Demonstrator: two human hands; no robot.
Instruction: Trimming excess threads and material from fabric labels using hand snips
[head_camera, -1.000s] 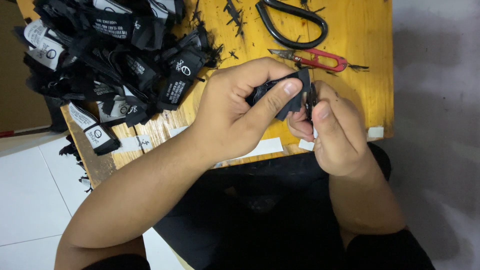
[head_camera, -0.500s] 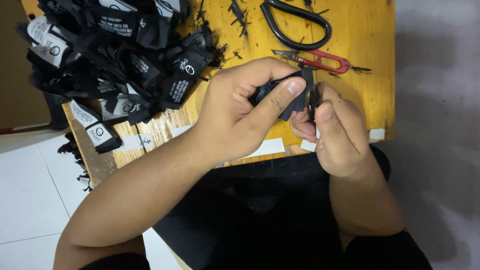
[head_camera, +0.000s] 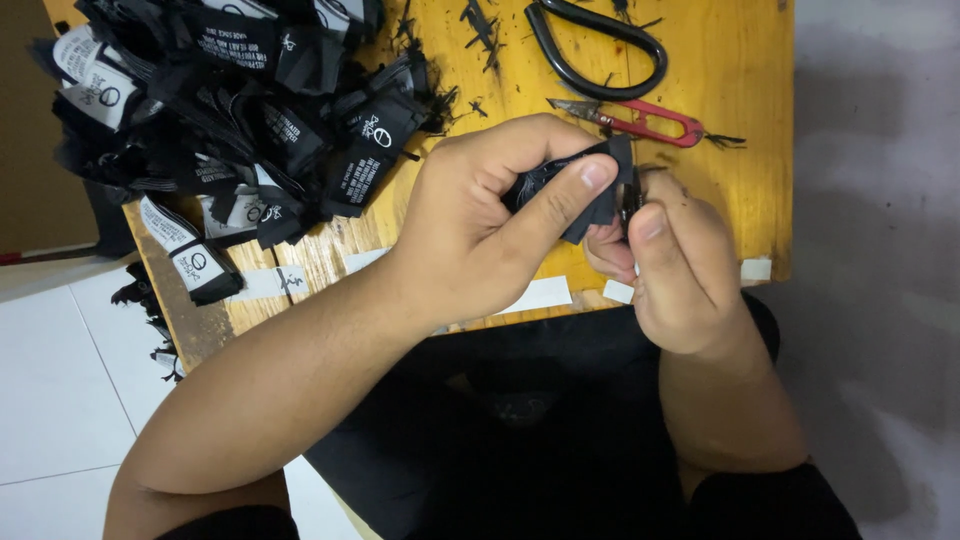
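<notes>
The left hand is closed in a loose fist around a small bundle of black fabric labels, with the thumb stretched across the front of it and pressing it against the curled fingers. The right hand meets it from the other side: its thumb and forefinger are pinched together on the bundle's right edge, where something small and dark sits between the fingertips, too hidden to tell what it is. So both hands are shut on the same bundle, which is held in the air just above the near edge of the table, between the two hands and touching both.

The bundle looks very light, thin and limp, likely woven ribbon folded over on itself; it should bend and crumple easily, and the layers may slide on one another if the pinch loosens. A firm pinch across the flat faces near an edge, as the thumb does now, seems the surest hold.

Farther out, red thread snips lie on the table just beyond the hands, and black-handled scissors lie behind those. To the left, well apart from the hands, a large heap of black labels with white print spreads over the table corner, some spilling off its edge. Strips of white tape run along the table's near edge, and black thread scraps are scattered on the wood.
</notes>
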